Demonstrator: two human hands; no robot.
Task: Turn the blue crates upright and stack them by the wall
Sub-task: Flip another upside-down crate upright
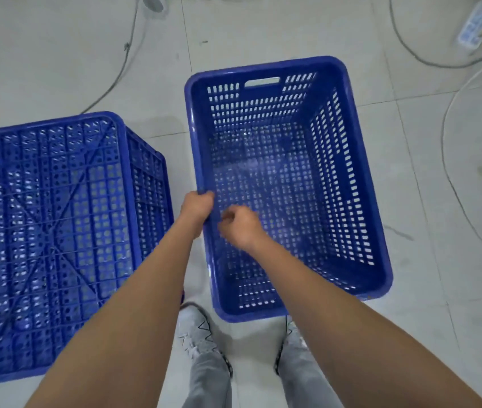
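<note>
Blue upright crate (pixel 351 184) empty, left hand (pixel 197 206) on rim

We see even, bright overhead light on the pale floor (pixel 292 33), with only soft shadows under the 2 crates. A whitish glare patch sits inside the right crate (pixel 360 178). The right hand (pixel 241 228) is motion-blurred. Wide-angle distortion bends tile lines and cables toward the edges.
</note>
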